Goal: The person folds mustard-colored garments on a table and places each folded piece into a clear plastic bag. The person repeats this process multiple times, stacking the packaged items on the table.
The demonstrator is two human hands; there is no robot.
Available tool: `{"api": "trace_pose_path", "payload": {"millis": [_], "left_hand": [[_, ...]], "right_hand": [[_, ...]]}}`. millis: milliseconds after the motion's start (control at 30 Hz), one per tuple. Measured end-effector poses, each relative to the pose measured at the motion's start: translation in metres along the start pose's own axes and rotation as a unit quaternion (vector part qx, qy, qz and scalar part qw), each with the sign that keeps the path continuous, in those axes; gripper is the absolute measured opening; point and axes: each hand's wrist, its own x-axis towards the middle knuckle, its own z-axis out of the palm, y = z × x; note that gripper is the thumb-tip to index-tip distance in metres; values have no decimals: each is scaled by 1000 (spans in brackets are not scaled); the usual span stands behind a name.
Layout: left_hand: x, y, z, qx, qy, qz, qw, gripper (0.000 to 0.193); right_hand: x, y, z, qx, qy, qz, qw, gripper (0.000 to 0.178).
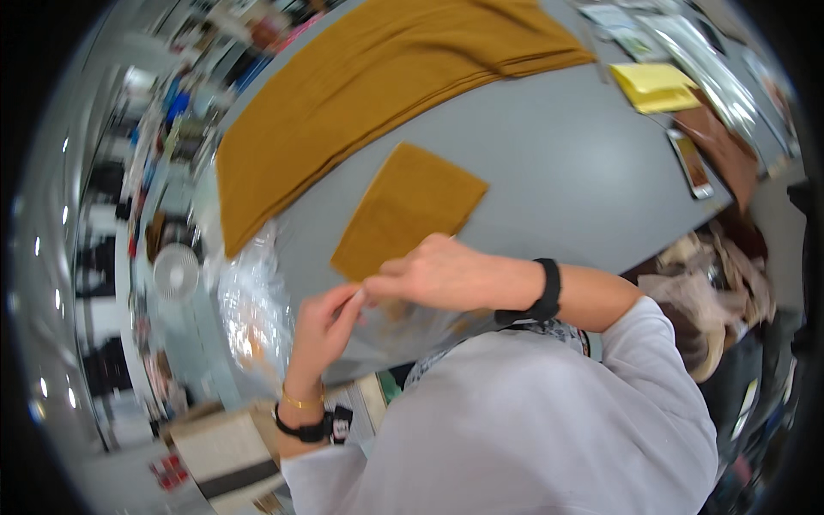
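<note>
My left hand (pixel 328 324) and my right hand (pixel 436 273) meet fingertip to fingertip above the near side of the table. Both are closed in a pinch; whatever sits between the fingers is too small or hidden to make out. Just beyond them lies a folded mustard-brown cloth piece (pixel 412 193), flat, its near edge partly covered by my right hand. A long folded stack of the same mustard-brown fabric (pixel 386 81) curves across the far side. Below my hands, something thin and see-through with brown patches (pixel 399 322) shows blurred.
The grey table (pixel 566 163) carries a phone (pixel 689 163), a yellow packet (pixel 654 87) and brown fabric (pixel 717 133) on the right. Clear plastic bags (pixel 253 300) lie at the left edge. Cardboard boxes (pixel 227 446) stand at lower left, heaped cloth (pixel 691 300) at right.
</note>
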Motion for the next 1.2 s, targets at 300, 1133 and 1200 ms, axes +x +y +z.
{"api": "trace_pose_path", "payload": {"millis": [300, 1133, 1200], "left_hand": [[-62, -16, -49, 228, 67, 12, 971, 17], [75, -188, 27, 220, 121, 127, 960, 62], [70, -183, 32, 239, 116, 109, 958, 56]], "right_hand": [[-25, 8, -35, -71, -138, 51, 987, 18], [38, 83, 80, -249, 0, 210, 945, 82], [43, 50, 104, -275, -56, 213, 936, 76]]}}
